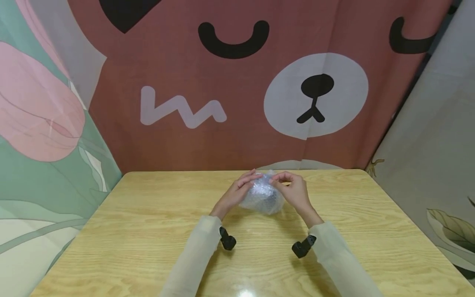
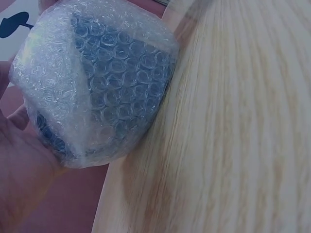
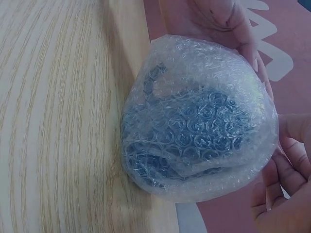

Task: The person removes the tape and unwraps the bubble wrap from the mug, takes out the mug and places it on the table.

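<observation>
A rounded bundle of clear bubble wrap (image 1: 262, 197) sits on the table near its far edge, with something dark bluish inside whose kind I cannot tell. My left hand (image 1: 237, 192) rests along the bundle's left and upper side, its fingers fairly straight. On the other side, the thumb and forefinger of my right hand (image 1: 294, 190) pinch the upper right of the wrap. Layers of the bubble wrap (image 2: 114, 73) overlap in the left wrist view. Seen from the right wrist, a fold of the wrap (image 3: 194, 126) crosses the dark contents.
The light wooden table (image 1: 148, 231) reaches out on both sides of the bundle. Right behind its far edge hangs a brown curtain (image 1: 237, 144) with a bear print. Patterned cloths hang at the left and right. A small black camera (image 1: 227, 240) sits on each wrist.
</observation>
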`<act>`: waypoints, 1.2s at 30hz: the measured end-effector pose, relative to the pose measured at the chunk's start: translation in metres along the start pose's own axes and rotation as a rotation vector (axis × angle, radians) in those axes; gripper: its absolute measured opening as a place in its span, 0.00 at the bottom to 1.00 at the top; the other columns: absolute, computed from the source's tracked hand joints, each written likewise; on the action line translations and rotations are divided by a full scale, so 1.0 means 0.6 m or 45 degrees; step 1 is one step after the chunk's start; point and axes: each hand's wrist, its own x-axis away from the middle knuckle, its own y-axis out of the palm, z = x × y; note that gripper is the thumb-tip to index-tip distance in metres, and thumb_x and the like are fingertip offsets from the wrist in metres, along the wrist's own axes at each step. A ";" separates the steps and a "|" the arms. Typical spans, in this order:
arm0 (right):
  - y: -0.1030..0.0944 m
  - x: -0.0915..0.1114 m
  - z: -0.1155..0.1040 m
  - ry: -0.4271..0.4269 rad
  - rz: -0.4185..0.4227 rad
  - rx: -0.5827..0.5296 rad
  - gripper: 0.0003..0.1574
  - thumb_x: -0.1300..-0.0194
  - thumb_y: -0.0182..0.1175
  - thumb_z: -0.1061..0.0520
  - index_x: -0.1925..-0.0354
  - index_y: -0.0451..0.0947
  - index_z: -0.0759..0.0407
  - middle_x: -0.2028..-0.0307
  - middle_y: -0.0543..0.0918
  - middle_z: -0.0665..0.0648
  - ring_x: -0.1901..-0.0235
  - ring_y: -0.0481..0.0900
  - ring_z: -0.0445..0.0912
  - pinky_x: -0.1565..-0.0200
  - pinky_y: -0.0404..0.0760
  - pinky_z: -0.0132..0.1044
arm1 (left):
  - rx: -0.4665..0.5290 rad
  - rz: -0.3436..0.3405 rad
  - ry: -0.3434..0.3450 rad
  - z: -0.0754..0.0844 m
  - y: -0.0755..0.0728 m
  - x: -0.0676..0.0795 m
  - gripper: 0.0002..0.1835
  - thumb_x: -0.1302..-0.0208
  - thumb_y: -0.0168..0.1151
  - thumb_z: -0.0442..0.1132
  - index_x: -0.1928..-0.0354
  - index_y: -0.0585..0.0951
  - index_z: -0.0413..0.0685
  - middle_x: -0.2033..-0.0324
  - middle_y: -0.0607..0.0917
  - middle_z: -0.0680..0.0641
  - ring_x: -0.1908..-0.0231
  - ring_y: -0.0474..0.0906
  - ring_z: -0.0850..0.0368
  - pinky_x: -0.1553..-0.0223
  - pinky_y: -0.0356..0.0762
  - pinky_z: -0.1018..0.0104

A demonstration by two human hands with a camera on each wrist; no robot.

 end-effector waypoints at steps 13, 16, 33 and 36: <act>0.004 0.001 -0.003 0.025 -0.009 0.013 0.08 0.37 0.68 0.55 0.65 0.85 0.60 0.61 0.85 0.56 0.60 0.79 0.48 0.60 0.79 0.41 | 0.026 0.030 -0.019 -0.002 0.000 0.005 0.19 0.23 0.46 0.38 0.36 0.76 0.48 0.28 0.57 0.54 0.29 0.50 0.58 0.36 0.58 0.53; 0.004 0.002 -0.004 0.018 -0.007 0.012 0.09 0.37 0.68 0.55 0.65 0.85 0.60 0.61 0.85 0.56 0.60 0.79 0.49 0.59 0.79 0.43 | 0.052 0.042 -0.009 -0.003 0.001 0.004 0.18 0.23 0.47 0.38 0.38 0.77 0.44 0.28 0.58 0.51 0.29 0.50 0.56 0.36 0.58 0.52; 0.001 0.005 -0.006 0.037 -0.012 -0.022 0.10 0.38 0.68 0.54 0.65 0.85 0.61 0.59 0.85 0.57 0.59 0.79 0.48 0.62 0.78 0.36 | 0.107 0.006 0.017 0.047 0.001 0.018 0.17 0.24 0.44 0.32 0.43 0.75 0.26 0.28 0.55 0.38 0.28 0.46 0.46 0.32 0.51 0.50; -0.001 0.006 -0.007 0.047 -0.019 -0.042 0.11 0.38 0.68 0.54 0.65 0.85 0.62 0.59 0.85 0.57 0.60 0.78 0.48 0.63 0.78 0.35 | 0.131 0.011 0.004 0.029 0.000 0.012 0.18 0.23 0.44 0.33 0.43 0.75 0.27 0.27 0.55 0.40 0.28 0.45 0.47 0.32 0.50 0.49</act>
